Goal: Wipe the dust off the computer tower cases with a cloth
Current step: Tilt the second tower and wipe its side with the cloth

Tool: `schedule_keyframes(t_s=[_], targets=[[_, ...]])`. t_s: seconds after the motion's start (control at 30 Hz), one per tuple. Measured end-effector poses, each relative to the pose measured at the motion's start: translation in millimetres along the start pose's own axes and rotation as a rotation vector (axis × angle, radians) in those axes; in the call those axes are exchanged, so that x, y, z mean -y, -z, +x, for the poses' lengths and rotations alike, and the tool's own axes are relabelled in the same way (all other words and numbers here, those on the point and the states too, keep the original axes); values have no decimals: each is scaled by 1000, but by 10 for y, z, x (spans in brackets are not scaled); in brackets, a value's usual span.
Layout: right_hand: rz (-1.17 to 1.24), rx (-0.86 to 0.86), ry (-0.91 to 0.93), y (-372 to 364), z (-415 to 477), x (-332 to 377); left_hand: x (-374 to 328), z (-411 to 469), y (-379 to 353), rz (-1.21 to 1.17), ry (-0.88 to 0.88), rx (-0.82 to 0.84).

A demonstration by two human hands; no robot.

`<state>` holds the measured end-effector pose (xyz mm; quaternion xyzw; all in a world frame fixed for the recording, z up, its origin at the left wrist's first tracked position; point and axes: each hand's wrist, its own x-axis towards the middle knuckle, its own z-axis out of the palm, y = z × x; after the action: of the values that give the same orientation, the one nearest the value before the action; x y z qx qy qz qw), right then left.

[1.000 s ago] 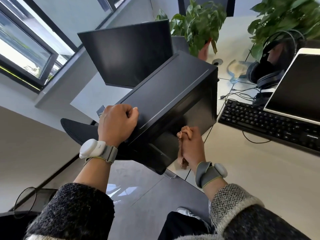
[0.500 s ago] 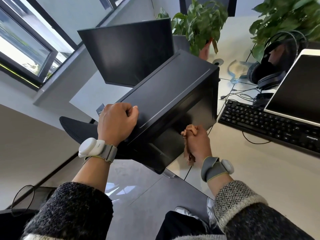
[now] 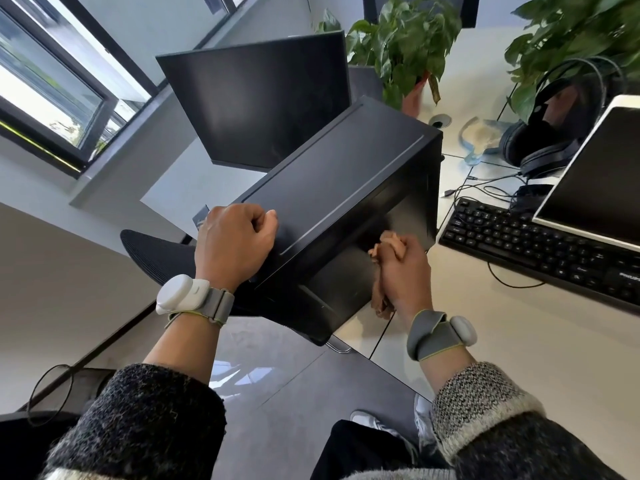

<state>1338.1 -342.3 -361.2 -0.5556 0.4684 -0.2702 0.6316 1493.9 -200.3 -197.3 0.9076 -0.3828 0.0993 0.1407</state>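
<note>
Cloth stroke travels farther along the tower's right side panel.

At the near left edge of the desk (image 3: 519, 358) stands the black computer tower case (image 3: 346, 174), unmoved since a second ago. The left hand (image 3: 232, 244) is also where it was, its fingers curled over the case's near top edge to steady it. The right hand (image 3: 403, 271) has slid up and away along the right side panel, its fingers closed tightly around the bunched tan cloth (image 3: 381, 299) and pressing it to the metal. The near part of that panel now looks covered (judging by the path alone, since the dust itself is too fine to see). The far stretch and the top remain to be wiped.
</note>
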Motion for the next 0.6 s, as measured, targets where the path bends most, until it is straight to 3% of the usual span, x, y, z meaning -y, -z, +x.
schedule_keyframes(t_s=[0.07,0.17,0.4,0.6], targets=[[111,-5,35,-16,-52,140,-8,3,9,-3,9,2],[31,-22,108,-44,-23,114,-16,-1,32,-2,18,-3],[-78,24,-112,55,186,-209,-10,-1,16,6,-11,-1],[9,34,39,127,161,45,14,13,1,2,-5,0]])
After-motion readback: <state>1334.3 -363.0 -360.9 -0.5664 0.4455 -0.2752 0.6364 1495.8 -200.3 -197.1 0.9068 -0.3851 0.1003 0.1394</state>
